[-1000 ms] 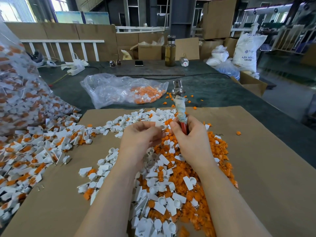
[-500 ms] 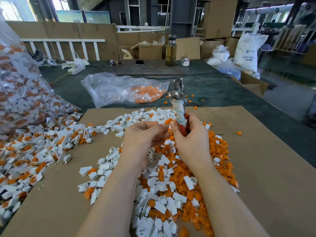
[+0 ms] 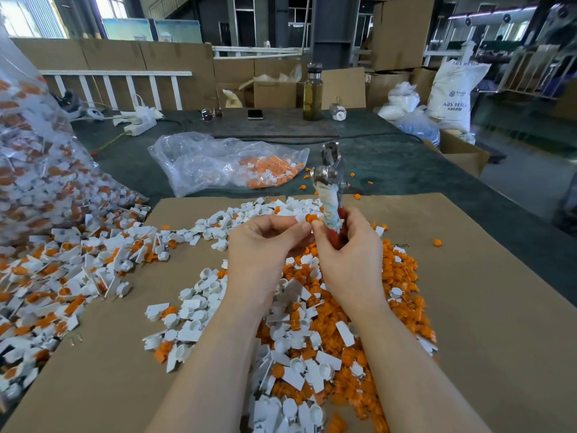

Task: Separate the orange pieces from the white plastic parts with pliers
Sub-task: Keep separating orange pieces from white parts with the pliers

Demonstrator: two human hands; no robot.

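Observation:
My left hand (image 3: 265,248) pinches a small white plastic part with an orange piece (image 3: 307,218) at its fingertips, held above the pile. My right hand (image 3: 346,254) grips the pliers (image 3: 331,182) by their red, cloth-wrapped handles, jaws pointing up and away; its thumb tip touches the orange piece. Below both hands lies a mixed heap of white parts and orange pieces (image 3: 327,323) on the cardboard sheet (image 3: 484,307). A second spread of unseparated white-and-orange parts (image 3: 62,270) lies to the left.
A large clear bag of parts (image 3: 40,170) bulges at the far left. A smaller clear bag holding orange pieces (image 3: 231,164) lies on the green table (image 3: 406,164) beyond the cardboard. A bottle (image 3: 313,93), phone (image 3: 255,114), glasses and power strip sit at the back.
Both hands have risen slightly together. The orange piece now shows between my left fingertips and right thumb; the pliers tilted a little more upright.

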